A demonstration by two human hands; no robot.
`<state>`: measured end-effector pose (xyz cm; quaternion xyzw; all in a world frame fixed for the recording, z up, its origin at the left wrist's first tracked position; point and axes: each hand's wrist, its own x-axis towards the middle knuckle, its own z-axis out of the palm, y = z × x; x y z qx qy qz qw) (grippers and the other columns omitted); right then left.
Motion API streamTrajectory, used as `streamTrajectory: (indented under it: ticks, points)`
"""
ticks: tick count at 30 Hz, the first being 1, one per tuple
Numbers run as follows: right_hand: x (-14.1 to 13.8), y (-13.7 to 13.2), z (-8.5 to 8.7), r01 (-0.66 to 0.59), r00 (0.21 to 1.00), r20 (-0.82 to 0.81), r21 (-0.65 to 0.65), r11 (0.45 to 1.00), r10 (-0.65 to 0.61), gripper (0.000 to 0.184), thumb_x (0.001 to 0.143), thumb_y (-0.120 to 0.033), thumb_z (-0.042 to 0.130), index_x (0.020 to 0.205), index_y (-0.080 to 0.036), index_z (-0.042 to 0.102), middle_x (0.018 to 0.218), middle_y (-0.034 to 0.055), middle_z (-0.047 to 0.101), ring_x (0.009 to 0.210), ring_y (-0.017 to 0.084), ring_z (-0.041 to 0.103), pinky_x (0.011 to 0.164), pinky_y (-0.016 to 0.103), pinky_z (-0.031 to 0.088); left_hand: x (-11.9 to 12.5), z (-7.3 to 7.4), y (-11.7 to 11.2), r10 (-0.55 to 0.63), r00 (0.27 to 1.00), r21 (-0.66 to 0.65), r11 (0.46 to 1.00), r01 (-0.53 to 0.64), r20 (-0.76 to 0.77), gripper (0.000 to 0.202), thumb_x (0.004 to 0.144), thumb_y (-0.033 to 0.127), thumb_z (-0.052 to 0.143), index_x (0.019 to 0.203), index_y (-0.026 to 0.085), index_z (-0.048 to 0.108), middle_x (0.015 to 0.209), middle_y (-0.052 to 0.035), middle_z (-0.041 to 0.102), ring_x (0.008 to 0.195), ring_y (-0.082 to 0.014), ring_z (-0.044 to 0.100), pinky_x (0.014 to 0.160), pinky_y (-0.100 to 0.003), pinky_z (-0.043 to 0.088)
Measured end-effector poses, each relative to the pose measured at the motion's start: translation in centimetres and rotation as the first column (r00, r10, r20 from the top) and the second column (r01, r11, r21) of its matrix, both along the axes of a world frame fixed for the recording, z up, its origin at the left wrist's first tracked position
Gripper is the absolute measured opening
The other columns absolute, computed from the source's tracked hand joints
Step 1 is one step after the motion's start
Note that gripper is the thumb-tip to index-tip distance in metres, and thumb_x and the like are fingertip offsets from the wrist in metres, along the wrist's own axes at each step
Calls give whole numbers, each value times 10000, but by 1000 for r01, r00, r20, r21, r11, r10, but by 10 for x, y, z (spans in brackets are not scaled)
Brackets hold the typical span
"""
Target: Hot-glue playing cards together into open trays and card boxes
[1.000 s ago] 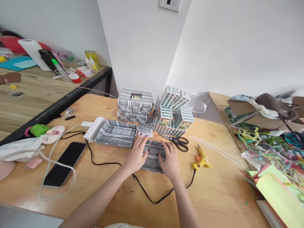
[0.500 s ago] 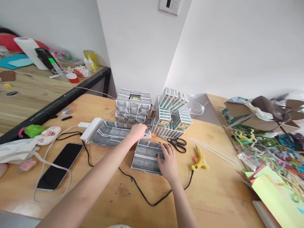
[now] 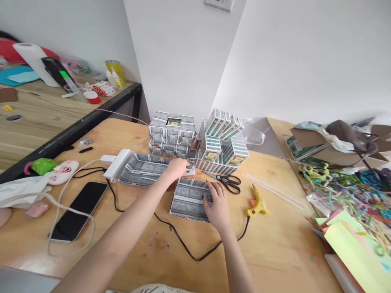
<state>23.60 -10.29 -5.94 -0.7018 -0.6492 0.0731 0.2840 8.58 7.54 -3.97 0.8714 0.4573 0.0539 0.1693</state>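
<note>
My left hand [image 3: 178, 167] reaches past the open boxes, its fingers closed at a piece of grey patterned paper [image 3: 191, 169]; the palm hides part of the grip. My right hand [image 3: 218, 206] rests at the right side of a small open patterned box [image 3: 187, 201], fingers apart and thumb over the inside. Left of it lies a longer open patterned tray [image 3: 140, 169], partly covered by my left forearm. Behind stands a patterned chest-like box [image 3: 172, 132] with a small picture on top. Several small green-and-white boxes [image 3: 212, 148] are stacked beside it.
Black scissors [image 3: 227, 181] and a yellow glue gun [image 3: 257, 201] lie to the right, its black cord looping across the front. Clear glue sticks [image 3: 271, 189] lie farther right. A phone [image 3: 78, 211], white cable and white power strip [image 3: 119, 165] occupy the left. Craft scraps [image 3: 348, 191] crowd the right.
The view has tilted down slightly. Both hands keep nearly the same places by the paper and the small box.
</note>
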Motion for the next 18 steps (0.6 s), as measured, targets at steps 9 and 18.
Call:
streamTrajectory:
  ticks: [9, 18]
  points:
    - [0, 0, -2, 14, 1000, -1, 3, 1000, -14, 507, 796, -184, 448, 1302, -224, 444, 1258, 94, 491, 1257, 264, 336, 977, 468, 411, -78, 37, -13, 197, 910, 114, 961, -254, 365, 260, 845, 274, 453, 988, 215, 663, 1060, -28, 677, 976, -187, 615, 885, -297, 459]
    - [0, -1, -1, 11, 1000, -11, 18, 1000, -11, 489, 799, -198, 447, 1288, -219, 460, 1253, 102, 494, 1253, 270, 340, 969, 479, 410, -122, -2, -21, 204, 968, -69, 974, -215, -144, 745, 589, 221, 645, 1311, 201, 465, 1396, -95, 417, 1203, -276, 463, 1013, -330, 366]
